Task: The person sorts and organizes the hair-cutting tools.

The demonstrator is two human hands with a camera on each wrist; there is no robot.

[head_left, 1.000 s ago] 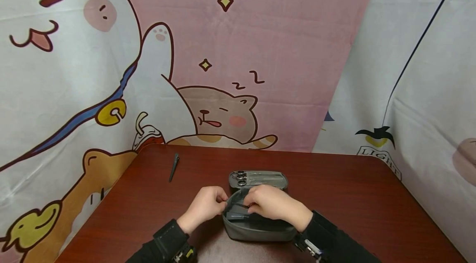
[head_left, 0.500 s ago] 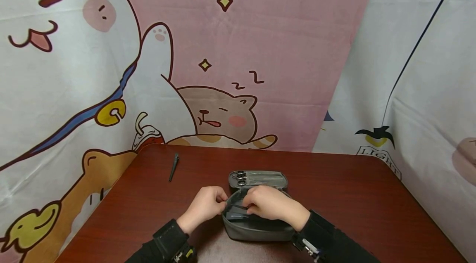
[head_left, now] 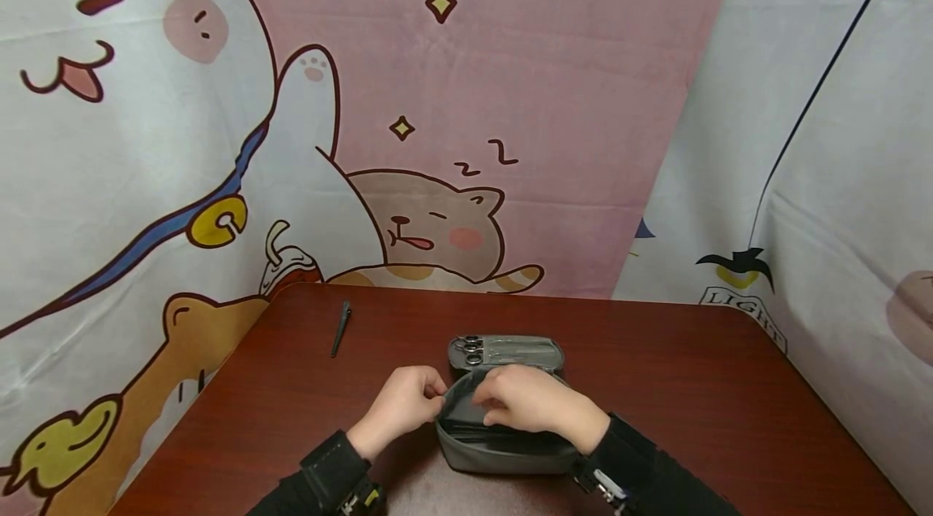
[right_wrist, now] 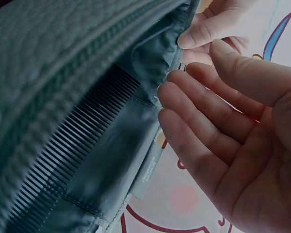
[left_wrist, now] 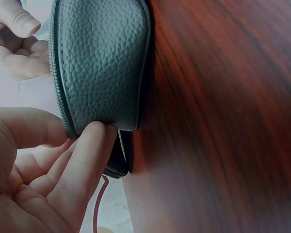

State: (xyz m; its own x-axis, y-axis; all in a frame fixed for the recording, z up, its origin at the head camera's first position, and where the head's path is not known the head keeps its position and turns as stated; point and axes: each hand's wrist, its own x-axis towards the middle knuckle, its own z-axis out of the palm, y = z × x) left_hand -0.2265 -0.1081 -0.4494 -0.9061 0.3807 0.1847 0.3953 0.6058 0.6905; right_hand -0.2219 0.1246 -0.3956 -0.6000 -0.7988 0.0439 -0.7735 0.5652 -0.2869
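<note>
An unzipped grey-green leather-look case (head_left: 503, 459) stands on the table, its lid folded back behind it. My left hand (head_left: 404, 402) pinches the case's left rim between thumb and fingers; the left wrist view shows those fingertips against the zipper edge (left_wrist: 63, 104). Over the case's opening hovers my right hand (head_left: 532, 398). In the right wrist view its fingers are loosely bent and hold nothing, close to the far rim. A dark comb (right_wrist: 94, 114) lies inside the case, teeth showing; part of it is hidden by the near wall.
Scissors (head_left: 474, 343) with metal finger loops sit in the case's open lid (head_left: 555, 354), beside a clear pocket. A slim dark tool (head_left: 340, 330) lies at the table's back left. Behind the brown table (head_left: 692, 386) hangs a printed cloth (head_left: 568, 95).
A thin dark piece at my right fingertips has been let go, and the comb now lies lower in the case. My left hand has stayed on the rim.
</note>
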